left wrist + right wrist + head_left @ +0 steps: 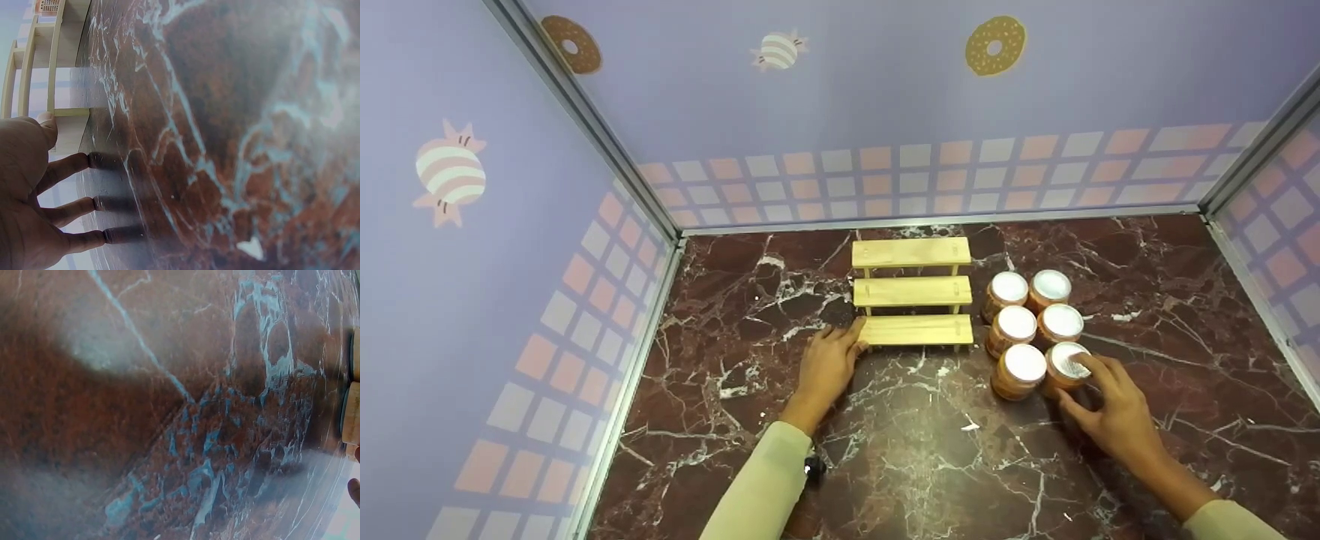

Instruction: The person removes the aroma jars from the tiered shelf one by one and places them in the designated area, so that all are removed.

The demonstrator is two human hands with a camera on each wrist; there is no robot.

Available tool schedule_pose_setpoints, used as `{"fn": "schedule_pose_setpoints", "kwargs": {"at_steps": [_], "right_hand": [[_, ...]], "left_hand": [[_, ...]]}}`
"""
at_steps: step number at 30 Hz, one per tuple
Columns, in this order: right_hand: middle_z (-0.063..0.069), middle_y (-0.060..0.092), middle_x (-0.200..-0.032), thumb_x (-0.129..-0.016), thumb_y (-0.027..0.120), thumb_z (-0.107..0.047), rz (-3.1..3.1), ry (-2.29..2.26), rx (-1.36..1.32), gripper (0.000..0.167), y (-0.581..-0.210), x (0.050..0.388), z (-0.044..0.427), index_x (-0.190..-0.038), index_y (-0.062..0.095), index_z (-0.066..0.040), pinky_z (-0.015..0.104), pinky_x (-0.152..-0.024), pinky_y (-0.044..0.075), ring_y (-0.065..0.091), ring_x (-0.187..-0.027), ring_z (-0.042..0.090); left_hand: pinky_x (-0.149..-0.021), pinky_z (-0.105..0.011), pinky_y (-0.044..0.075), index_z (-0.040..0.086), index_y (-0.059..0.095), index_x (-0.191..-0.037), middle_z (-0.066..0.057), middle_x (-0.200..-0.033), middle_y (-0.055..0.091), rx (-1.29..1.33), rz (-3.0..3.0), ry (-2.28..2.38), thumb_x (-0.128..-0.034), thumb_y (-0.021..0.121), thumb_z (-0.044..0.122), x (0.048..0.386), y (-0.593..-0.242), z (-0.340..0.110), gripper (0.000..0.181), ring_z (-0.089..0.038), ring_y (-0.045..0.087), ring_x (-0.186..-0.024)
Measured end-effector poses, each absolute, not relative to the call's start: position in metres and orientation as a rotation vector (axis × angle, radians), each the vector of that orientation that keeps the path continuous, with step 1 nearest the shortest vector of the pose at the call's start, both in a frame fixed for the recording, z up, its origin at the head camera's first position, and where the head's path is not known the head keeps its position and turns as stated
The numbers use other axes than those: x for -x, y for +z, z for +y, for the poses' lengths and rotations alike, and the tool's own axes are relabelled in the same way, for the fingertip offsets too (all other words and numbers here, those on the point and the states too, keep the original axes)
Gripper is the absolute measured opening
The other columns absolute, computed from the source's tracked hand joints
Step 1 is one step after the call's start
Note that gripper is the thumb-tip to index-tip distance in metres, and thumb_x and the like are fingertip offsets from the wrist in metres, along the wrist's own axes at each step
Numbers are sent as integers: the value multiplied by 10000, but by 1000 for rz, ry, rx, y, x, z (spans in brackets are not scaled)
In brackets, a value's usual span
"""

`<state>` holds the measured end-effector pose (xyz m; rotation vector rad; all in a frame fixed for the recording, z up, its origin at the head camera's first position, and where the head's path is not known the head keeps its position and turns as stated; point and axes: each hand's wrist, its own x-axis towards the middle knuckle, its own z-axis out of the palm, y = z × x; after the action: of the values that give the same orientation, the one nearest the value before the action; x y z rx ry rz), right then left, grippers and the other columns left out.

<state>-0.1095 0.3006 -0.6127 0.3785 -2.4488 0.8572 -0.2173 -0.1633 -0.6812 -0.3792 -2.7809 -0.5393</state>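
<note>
A yellow wooden three-step stand [913,291] sits near the back of the table. My left hand [826,364] is at the left end of its lowest step; in the left wrist view the thumb [48,129] touches the step, while the spread fingers [70,169] reach down to the tabletop. Right of the stand, several orange jars with white lids [1016,322] stand upright in two columns. My right hand [1117,412] holds the nearest right-hand jar [1067,366], fingers over its lid and thumb at its side. In the right wrist view, only fingertips and jar sides show at the edge.
The dark red marbled tabletop [915,465] is bounded by a patterned back wall [885,97], a left wall [510,262] and a right wall [1286,225]. A small white scrap [970,427] lies in front of the jars.
</note>
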Motion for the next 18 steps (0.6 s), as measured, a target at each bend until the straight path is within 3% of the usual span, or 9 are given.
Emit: {"fn": "schedule_pose_setpoints", "kwargs": {"at_steps": [3, 5, 8, 11, 14, 18], "right_hand": [[258, 699, -1228, -691, 1000, 65, -2456, 853, -374, 776, -613, 109, 301, -1395, 680, 0, -50, -1053, 277, 750, -1044, 453], [258, 698, -1233, -698, 1001, 59, -2466, 839, -371, 772, -613, 108, 300, -1396, 678, -2, 18, -1032, 419, 753, -1045, 455], [268, 694, -1236, -712, 1000, 49, -2485, 823, -373, 757, -613, 109, 299, -1393, 674, -4, 325, -932, 647, 753, -1038, 471], [281, 686, -1237, -730, 995, 41, -2502, 826, -382, 737, -612, 109, 298, -1391, 672, -7, 660, -827, 634, 747, -1039, 500], [288, 675, -1238, -746, 990, 27, -2510, 838, -388, 723, -611, 109, 297, -1395, 673, -17, 726, -816, 611, 738, -1034, 515], [309, 649, -1242, -751, 998, -7, -2491, 810, -418, 705, -609, 110, 297, -1385, 691, -24, 704, -763, 594, 730, -982, 511]], "left_hand": [[-1124, -664, 568, 383, 586, -1605, -86, -1312, 813, 379, -2792, -518, -1091, 575, 573, 218, -681, -163, 548, -473, 717, -1298], [-1127, -681, 560, 392, 575, -1610, -84, -1323, 810, 374, -2805, -512, -1090, 559, 587, 218, -681, -163, 556, -476, 708, -1315], [-1114, -735, 546, 407, 571, -1610, -89, -1335, 806, 361, -2815, -549, -1084, 564, 590, 217, -679, -164, 556, -494, 691, -1336], [-1088, -760, 549, 392, 578, -1605, -95, -1337, 806, 363, -2803, -560, -1092, 576, 567, 210, -666, -164, 542, -494, 685, -1341], [-1052, -749, 570, 350, 607, -1586, -102, -1307, 815, 380, -2786, -548, -1106, 591, 525, 204, -654, -164, 511, -489, 704, -1300], [-1041, -725, 574, 258, 643, -1564, -158, -1282, 809, 404, -2796, -600, -1110, 642, 434, 196, -632, -162, 487, -514, 708, -1256]]}}
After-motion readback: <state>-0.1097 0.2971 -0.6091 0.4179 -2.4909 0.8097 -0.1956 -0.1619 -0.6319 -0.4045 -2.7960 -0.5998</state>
